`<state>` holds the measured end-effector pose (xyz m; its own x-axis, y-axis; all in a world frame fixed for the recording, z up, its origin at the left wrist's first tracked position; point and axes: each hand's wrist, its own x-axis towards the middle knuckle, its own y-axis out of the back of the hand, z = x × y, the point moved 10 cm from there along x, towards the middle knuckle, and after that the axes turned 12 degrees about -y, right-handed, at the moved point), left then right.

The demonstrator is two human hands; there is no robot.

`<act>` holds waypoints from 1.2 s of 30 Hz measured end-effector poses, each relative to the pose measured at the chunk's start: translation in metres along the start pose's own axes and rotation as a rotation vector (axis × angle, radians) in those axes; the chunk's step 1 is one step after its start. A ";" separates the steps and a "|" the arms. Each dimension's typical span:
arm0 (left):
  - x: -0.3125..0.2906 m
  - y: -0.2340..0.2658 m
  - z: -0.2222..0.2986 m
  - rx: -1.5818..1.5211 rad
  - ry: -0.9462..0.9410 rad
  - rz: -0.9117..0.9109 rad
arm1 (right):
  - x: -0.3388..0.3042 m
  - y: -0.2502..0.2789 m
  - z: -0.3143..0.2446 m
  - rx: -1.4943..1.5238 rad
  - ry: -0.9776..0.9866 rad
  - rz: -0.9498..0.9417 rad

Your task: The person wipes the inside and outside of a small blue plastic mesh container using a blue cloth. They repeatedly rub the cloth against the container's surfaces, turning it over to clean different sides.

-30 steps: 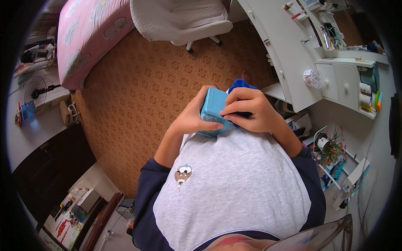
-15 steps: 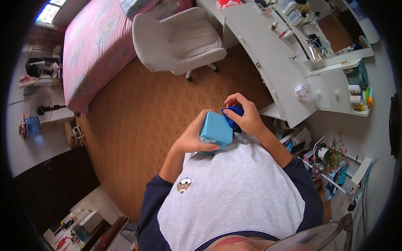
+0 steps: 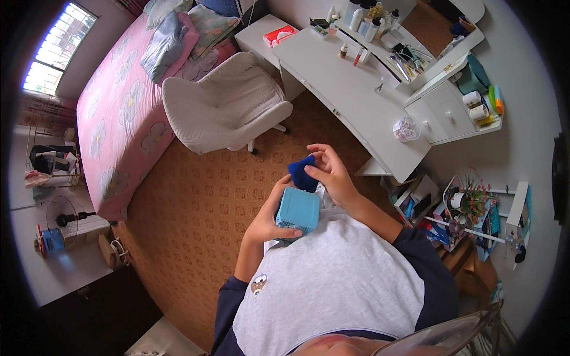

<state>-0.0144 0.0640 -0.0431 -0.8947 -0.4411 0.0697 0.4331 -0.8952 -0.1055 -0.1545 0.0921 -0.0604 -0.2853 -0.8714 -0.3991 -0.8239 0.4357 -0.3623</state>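
Note:
My left hand is closed around a light blue plastic box with rounded edges, held just in front of my shirt. Pinched between the thumb and fingers of my right hand is a dark blue cloth, folded or bunched up. The cloth sits just beyond the box's far side; I cannot tell whether they touch. The underside of the box is hidden.
A white padded chair stands ahead on the brown patterned floor. A white dressing table with a jar runs along the right. The bed has a pink flowered cover. A fan is at left.
The view has tilted up, showing more of the bed and window. My right hand has shifted the blue cloth toward the box's far side, and more of the cloth shows.

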 end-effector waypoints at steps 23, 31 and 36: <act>0.024 0.018 -0.009 -0.139 0.083 0.240 | 0.038 -0.002 0.000 -0.209 -0.160 -0.213; 0.029 0.021 -0.015 -0.043 0.057 0.230 | 0.030 0.016 0.004 -0.725 -0.208 -0.452; 0.027 0.011 -0.015 -0.104 0.109 0.228 | 0.024 0.037 0.008 -0.878 -0.084 -0.473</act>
<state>-0.0358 0.0431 -0.0576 -0.7842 -0.6160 -0.0745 0.6163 -0.7595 -0.2083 -0.1883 0.0892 -0.0901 0.1733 -0.8784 -0.4454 -0.9229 -0.3027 0.2378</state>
